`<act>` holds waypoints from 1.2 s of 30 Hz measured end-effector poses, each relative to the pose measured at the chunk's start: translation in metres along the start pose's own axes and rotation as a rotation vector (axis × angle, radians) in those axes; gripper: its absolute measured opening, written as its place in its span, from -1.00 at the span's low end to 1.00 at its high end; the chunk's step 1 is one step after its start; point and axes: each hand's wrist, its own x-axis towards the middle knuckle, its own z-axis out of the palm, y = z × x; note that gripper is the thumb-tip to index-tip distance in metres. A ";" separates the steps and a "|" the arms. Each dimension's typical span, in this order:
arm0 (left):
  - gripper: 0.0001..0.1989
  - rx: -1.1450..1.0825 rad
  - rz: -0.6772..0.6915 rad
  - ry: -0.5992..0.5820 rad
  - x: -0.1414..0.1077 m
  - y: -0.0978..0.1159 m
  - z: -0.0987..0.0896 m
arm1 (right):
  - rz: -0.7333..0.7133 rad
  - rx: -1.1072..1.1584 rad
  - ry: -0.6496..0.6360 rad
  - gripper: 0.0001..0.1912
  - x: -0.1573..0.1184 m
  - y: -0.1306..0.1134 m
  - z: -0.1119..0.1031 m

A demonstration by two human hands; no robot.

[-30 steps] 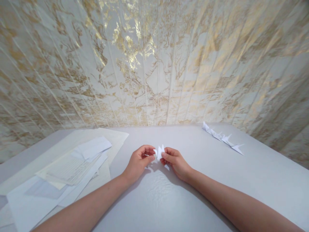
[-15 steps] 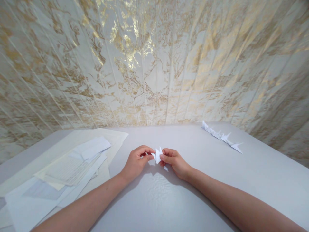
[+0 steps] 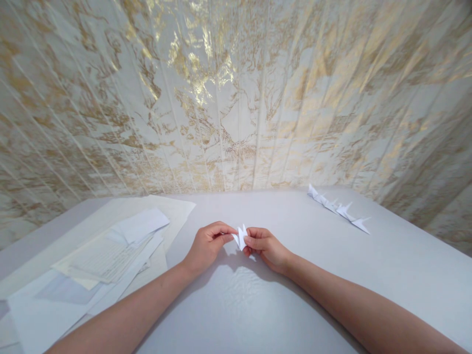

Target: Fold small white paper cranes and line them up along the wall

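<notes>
A small white origami crane [image 3: 241,238] is held just above the table in front of me, its folded points facing up. My left hand [image 3: 208,246] pinches the thin point on its left side between thumb and forefinger. Its right side is gripped by my right hand [image 3: 266,247], thumb in front and fingers curled behind. The part under my right fingers is hidden.
A row of several white folded-paper cranes [image 3: 338,209] stands at the back right of the white table [image 3: 243,309]. On the left lie loose paper sheets [image 3: 106,258], some with writing. Behind the table hangs a white and gold patterned curtain [image 3: 236,108].
Both hands have stayed almost in place. The crane's left point now shows a little more clearly between my left fingertips and the body.
</notes>
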 end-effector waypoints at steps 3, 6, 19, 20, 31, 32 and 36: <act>-0.90 0.088 0.148 0.010 0.002 -0.002 -0.002 | -0.002 0.003 -0.002 -0.62 0.000 0.000 0.000; -0.89 0.195 0.308 0.020 0.002 -0.004 -0.005 | -0.001 0.003 -0.001 -0.62 0.000 0.000 0.000; -0.87 0.521 0.637 0.045 0.001 -0.001 -0.010 | -0.118 -0.121 0.016 -0.61 -0.003 0.001 0.007; -0.87 0.554 0.662 0.037 0.001 -0.001 -0.011 | -0.126 -0.132 0.009 -0.61 -0.003 0.002 0.007; -0.85 0.771 0.809 -0.053 0.000 0.006 -0.015 | -0.101 -0.257 -0.023 -0.60 -0.003 0.003 0.005; -0.84 0.778 0.824 -0.055 0.000 0.006 -0.015 | -0.097 -0.258 -0.024 -0.60 -0.003 0.003 0.005; -0.83 0.798 0.871 -0.050 0.000 0.005 -0.015 | -0.088 -0.251 -0.050 -0.61 -0.003 0.002 0.005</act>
